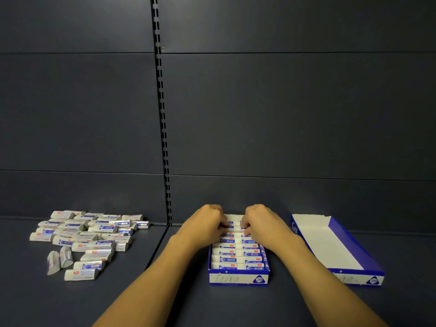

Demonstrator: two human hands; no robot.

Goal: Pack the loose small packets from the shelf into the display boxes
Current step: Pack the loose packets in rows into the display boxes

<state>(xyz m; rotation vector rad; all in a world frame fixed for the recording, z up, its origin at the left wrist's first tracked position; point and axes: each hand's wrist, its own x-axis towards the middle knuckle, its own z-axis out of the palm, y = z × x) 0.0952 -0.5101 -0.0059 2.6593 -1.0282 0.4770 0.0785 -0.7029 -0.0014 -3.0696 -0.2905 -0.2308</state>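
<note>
Both hands are seen over the far half of a blue-and-white display box (238, 278) that stands on the dark shelf (179, 298) near its front edge, right of the shelf's middle seam. The left hand (207, 224) is curled, knuckles up, fingers bent downward into the box; its fingertips are seen pinching or pressing a packet in the left column, but the exact contact is hidden under the knuckles. The right hand (259, 221) is likewise curled, with its fingers tucked onto a packet in the right column, just beside the left hand; whether that packet is gripped or only pressed cannot be told. The packed packets (236, 256) are laid flat in two columns, row upon row, filling the box from its front wall back to the hands; a white strip of packet or box floor shows beyond the knuckles. A second display box (342, 251), holding nothing visible, is set at an angle near the right edge of the shelf, well apart from the first. The loose packets (89, 234) are heaped toward the left edge of the shelf, most lying flat, two standing on end at the heap's near left corner. A slotted upright (162, 114) divides the dark back panel.
</note>
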